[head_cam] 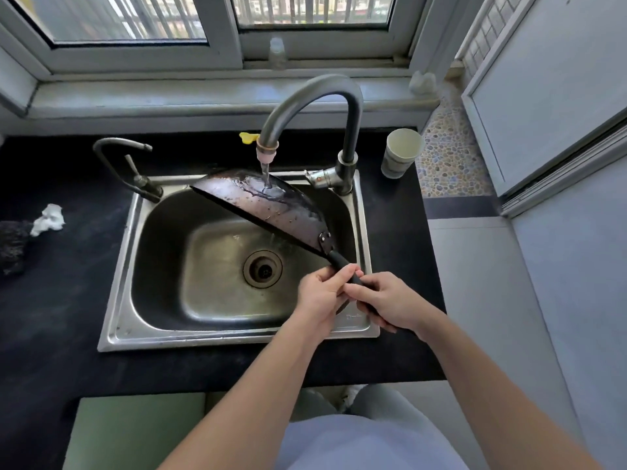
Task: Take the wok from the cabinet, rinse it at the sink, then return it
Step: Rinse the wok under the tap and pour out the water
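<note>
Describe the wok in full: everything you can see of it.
The dark, round metal wok is tipped on edge over the stainless steel sink, rim running diagonally, its wet, spotted domed side facing up. Water from the curved grey tap strikes that side. A riveted bracket joins its black straight handle, which the left hand's grip and right hand's grip both wrap. Whether its far edge touches the sink cannot be told.

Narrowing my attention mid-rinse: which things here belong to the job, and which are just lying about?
Job: wok under the running faucet, sink, left hand and right hand gripping the wok's handle.
Lying about: paper cups, crumpled tissue, small side tap, windowsill bottle.
</note>
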The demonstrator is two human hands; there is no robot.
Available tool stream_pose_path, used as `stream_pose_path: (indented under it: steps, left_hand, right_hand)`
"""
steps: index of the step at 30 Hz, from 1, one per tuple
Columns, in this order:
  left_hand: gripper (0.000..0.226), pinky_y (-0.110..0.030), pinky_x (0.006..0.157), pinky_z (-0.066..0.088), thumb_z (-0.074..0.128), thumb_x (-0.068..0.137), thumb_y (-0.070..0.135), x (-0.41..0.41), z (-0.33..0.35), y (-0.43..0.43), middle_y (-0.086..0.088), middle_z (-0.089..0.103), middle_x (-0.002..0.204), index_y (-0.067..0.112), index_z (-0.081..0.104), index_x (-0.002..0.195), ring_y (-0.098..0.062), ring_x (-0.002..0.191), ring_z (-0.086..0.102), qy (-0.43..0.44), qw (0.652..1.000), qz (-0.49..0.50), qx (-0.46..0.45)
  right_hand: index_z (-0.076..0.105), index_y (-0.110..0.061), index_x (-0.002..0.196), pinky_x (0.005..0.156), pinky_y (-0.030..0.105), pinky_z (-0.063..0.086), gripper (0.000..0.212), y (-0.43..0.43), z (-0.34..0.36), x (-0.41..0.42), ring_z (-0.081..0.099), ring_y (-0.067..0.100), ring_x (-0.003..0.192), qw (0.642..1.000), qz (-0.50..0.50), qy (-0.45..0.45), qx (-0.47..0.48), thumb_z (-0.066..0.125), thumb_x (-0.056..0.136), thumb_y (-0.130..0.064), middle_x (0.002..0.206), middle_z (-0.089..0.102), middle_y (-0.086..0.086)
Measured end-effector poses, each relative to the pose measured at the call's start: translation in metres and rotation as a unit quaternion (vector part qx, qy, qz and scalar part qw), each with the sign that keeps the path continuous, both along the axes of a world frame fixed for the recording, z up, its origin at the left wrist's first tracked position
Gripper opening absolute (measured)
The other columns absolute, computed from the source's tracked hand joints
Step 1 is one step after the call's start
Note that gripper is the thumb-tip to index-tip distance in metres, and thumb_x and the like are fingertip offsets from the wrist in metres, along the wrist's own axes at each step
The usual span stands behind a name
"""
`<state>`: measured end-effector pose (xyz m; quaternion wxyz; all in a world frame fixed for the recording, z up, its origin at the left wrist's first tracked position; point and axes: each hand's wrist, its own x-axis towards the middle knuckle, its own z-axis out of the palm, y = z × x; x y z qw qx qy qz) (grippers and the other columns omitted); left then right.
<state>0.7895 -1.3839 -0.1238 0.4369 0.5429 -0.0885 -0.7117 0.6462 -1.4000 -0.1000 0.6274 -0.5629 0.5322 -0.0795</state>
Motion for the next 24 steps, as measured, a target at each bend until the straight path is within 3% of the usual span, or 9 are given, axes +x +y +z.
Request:
stream_pose_path:
  steps: [6, 12, 18, 24]
  left_hand:
    - [0.013, -0.032, 0.084, 0.057, 0.066, 0.09, 0.01, -0.001, -0.003, -0.008, -0.013, 0.076, 0.096, 0.002, 0.072, 0.099, -0.023, 0.095, 0.073, 0.014, 0.999, 0.035, 0.01]
    - [0.02, -0.03, 0.082, 0.059, 0.066, 0.09, 0.009, -0.019, 0.001, -0.024, -0.015, 0.074, 0.098, -0.003, 0.069, 0.106, -0.023, 0.093, 0.073, 0.008, 0.996, 0.093, 0.003]
    - [0.023, -0.035, 0.089, 0.058, 0.065, 0.09, 0.007, -0.041, 0.006, -0.041, -0.018, 0.072, 0.098, -0.008, 0.067, 0.107, -0.025, 0.091, 0.071, -0.024, 0.989, 0.147, 0.004]
    - [0.018, -0.029, 0.074, 0.06, 0.063, 0.092, 0.006, -0.041, 0.01, -0.057, -0.016, 0.07, 0.093, -0.009, 0.067, 0.101, -0.021, 0.08, 0.07, -0.032, 0.982, 0.186, 0.007]
  right_hand:
    - [0.065, 0.003, 0.09, 0.037, 0.024, 0.039, 0.041, -0.017, -0.008, -0.001, 0.048, 0.014, 0.039, 0.999, 0.044, 0.015, -0.016, 0.058, 0.099, -0.036, 0.058, 0.058, 0.006]
    - [0.061, -0.001, 0.077, 0.037, 0.02, 0.036, 0.04, -0.045, -0.008, -0.015, 0.045, 0.013, 0.036, 0.996, 0.082, 0.007, -0.021, 0.059, 0.099, -0.035, 0.049, 0.053, -0.001]
    - [0.061, 0.003, 0.076, 0.039, 0.024, 0.036, 0.046, -0.073, -0.005, -0.029, 0.042, 0.018, 0.033, 0.992, 0.124, -0.008, -0.021, 0.058, 0.099, -0.037, 0.047, 0.056, 0.004]
    - [0.061, -0.002, 0.07, 0.038, 0.023, 0.035, 0.044, -0.097, 0.002, -0.022, 0.04, 0.017, 0.032, 0.989, 0.144, -0.003, -0.011, 0.059, 0.099, -0.035, 0.044, 0.054, 0.004]
